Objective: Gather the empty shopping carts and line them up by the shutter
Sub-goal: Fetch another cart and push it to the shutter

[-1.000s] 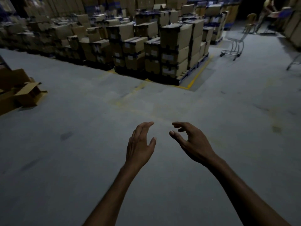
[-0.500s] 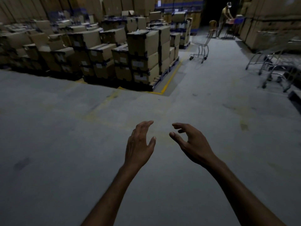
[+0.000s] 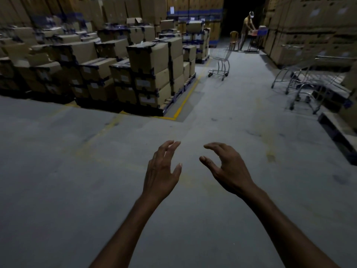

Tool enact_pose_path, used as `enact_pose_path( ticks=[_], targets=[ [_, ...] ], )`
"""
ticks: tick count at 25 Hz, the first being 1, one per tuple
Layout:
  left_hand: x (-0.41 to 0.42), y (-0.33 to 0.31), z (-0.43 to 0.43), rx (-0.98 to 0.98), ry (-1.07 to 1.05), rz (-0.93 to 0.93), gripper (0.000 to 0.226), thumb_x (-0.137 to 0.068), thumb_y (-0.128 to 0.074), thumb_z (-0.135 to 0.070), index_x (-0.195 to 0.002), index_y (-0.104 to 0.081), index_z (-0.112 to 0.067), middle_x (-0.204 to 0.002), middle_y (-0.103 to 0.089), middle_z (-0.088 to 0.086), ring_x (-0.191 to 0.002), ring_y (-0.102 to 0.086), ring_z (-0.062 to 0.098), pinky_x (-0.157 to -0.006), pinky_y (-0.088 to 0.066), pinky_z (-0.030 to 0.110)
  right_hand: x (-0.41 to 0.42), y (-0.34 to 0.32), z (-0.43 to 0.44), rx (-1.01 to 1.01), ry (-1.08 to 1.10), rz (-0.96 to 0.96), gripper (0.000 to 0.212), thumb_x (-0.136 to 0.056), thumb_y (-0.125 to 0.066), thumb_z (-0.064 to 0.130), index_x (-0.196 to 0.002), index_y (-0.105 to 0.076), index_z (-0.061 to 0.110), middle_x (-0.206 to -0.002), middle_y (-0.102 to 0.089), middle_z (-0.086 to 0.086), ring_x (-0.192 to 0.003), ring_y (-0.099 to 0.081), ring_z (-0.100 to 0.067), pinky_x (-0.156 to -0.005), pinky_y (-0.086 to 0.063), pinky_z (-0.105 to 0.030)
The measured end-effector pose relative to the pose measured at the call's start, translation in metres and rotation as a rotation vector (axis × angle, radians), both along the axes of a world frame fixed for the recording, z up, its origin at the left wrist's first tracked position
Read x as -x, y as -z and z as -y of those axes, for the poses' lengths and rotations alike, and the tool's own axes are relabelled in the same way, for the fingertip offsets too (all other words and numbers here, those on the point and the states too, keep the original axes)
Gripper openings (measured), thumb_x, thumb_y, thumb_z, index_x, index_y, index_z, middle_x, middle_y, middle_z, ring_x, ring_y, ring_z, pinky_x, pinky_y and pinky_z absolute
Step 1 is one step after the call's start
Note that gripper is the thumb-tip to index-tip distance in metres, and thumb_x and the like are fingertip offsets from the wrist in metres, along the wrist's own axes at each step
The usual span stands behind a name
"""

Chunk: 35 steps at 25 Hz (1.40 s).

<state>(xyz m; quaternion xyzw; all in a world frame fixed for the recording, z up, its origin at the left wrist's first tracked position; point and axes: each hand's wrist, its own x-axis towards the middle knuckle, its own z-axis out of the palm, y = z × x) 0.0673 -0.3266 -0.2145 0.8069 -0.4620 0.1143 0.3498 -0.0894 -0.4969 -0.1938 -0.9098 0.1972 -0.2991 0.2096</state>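
Note:
One empty metal shopping cart (image 3: 220, 62) stands alone in the aisle far ahead, beside the box pallets. Several more carts (image 3: 309, 84) are bunched together at the right, near the wall of boxes. My left hand (image 3: 161, 172) and my right hand (image 3: 228, 169) are held out in front of me over bare concrete floor, fingers loosely spread and holding nothing. Both hands are far from every cart. No shutter shows in view.
Pallets stacked with cardboard boxes (image 3: 146, 74) fill the left and centre, edged by a yellow floor line (image 3: 183, 101). A low dark pallet (image 3: 340, 132) lies at the right edge. Far back, a person (image 3: 247, 29) bends over a table next to a chair (image 3: 234, 39).
The view has swung to the right and moved forward: the boxes slid left, and the group of carts at the right came into sight. My hands kept the same pose.

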Motion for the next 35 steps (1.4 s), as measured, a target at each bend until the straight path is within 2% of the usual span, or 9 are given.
enact_pose_path(
  ticks=[5,10,13,15,18,20,27,35],
  targets=[
    [-0.031,0.006,0.071,-0.012,0.066,-0.009,0.071,-0.092,-0.069,-0.026,-0.152,-0.034,-0.039,-0.153,-0.037,-0.013,-0.133,-0.046,0.012,-0.090,-0.054,0.036,-0.016,0.005,0.070,-0.016,0.030,-0.048,0.055,-0.097,-0.051,0.070,-0.136,-0.059,0.032,-0.133,-0.064,0.009,-0.118,-0.057,-0.011,-0.100,-0.047,-0.040],
    [-0.094,0.014,0.168,-0.010,0.164,0.000,0.055,-0.095,-0.065,-0.039,-0.146,-0.045,-0.037,-0.142,-0.050,-0.013,-0.126,-0.051,0.012,-0.095,-0.050,0.038,-0.054,0.021,0.148,-0.037,0.080,-0.074,0.059,-0.096,-0.047,0.074,-0.138,-0.057,0.035,-0.128,-0.065,0.014,-0.114,-0.057,-0.005,-0.098,-0.047,-0.036],
    [-0.139,0.015,0.234,-0.020,0.211,0.009,0.052,-0.094,-0.064,-0.048,-0.143,-0.048,-0.037,-0.142,-0.053,-0.014,-0.128,-0.051,0.011,-0.097,-0.045,0.037,-0.093,0.021,0.201,-0.010,0.133,-0.081,0.058,-0.097,-0.044,0.075,-0.138,-0.056,0.036,-0.131,-0.064,0.014,-0.117,-0.057,-0.005,-0.099,-0.046,-0.038],
    [-0.167,0.012,0.277,-0.031,0.250,0.027,0.053,-0.094,-0.062,-0.053,-0.143,-0.048,-0.037,-0.144,-0.052,-0.013,-0.133,-0.048,0.010,-0.097,-0.041,0.034,-0.119,0.015,0.235,0.083,0.174,-0.120,0.059,-0.098,-0.042,0.074,-0.139,-0.055,0.034,-0.137,-0.061,0.010,-0.122,-0.055,-0.010,-0.102,-0.043,-0.039],
    [-0.208,0.006,0.336,-0.054,0.315,0.054,0.055,-0.094,-0.060,-0.055,-0.144,-0.048,-0.035,-0.147,-0.050,-0.013,-0.136,-0.045,0.009,-0.100,-0.042,0.037,-0.156,0.008,0.282,0.314,0.241,-0.222,0.059,-0.099,-0.045,0.068,-0.141,-0.053,0.027,-0.141,-0.055,0.003,-0.126,-0.051,-0.019,-0.105,-0.038,-0.040],
    [-0.231,0.007,0.372,-0.064,0.341,0.068,0.057,-0.094,-0.062,-0.052,-0.146,-0.046,-0.035,-0.149,-0.048,-0.012,-0.137,-0.045,0.011,-0.101,-0.042,0.039,-0.175,0.006,0.312,0.354,0.290,-0.252,0.059,-0.098,-0.047,0.065,-0.142,-0.052,0.025,-0.141,-0.055,0.000,-0.125,-0.051,-0.022,-0.105,-0.038,-0.042],
    [-0.276,0.014,0.501,-0.061,0.379,0.122,0.067,-0.091,-0.070,-0.035,-0.151,-0.041,-0.030,-0.153,-0.043,-0.006,-0.140,-0.043,0.018,-0.104,-0.040,0.042,-0.213,0.021,0.432,0.273,0.436,-0.284,0.055,-0.096,-0.053,0.058,-0.142,-0.051,0.028,-0.138,-0.056,0.004,-0.124,-0.052,-0.020,-0.104,-0.039,-0.041],
    [-0.303,0.018,0.718,-0.067,0.428,0.088,0.072,-0.091,-0.070,-0.036,-0.155,-0.035,-0.033,-0.156,-0.040,-0.008,-0.142,-0.041,0.016,-0.105,-0.041,0.042,-0.239,0.034,0.640,0.177,0.470,-0.243,0.053,-0.095,-0.057,0.058,-0.141,-0.050,0.033,-0.138,-0.056,0.009,-0.126,-0.051,-0.015,-0.102,-0.041,-0.039]
  ],
)
